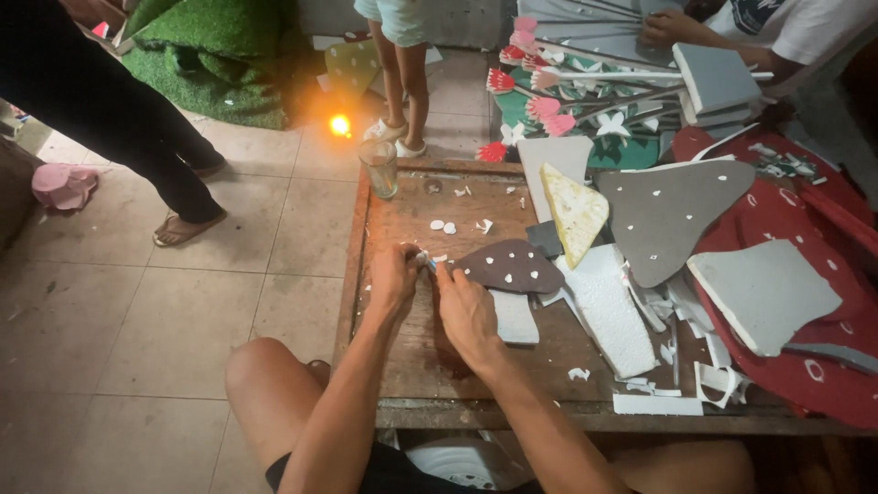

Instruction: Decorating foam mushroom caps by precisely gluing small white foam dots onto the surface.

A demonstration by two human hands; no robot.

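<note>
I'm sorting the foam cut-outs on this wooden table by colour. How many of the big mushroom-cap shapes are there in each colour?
Brown foam mushroom cap with white dots, by the right hand: 1
Grey foam mushroom cap with white dots: 1
Yellow foam wedge-shaped cap: 1
Total: 3
The left hand and right hand pinch a small white piece; it is too small to identify.

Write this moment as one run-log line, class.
left hand: pinching white bit | right hand: at same bit | beside: brown mushroom cutout | on: wooden table
</note>
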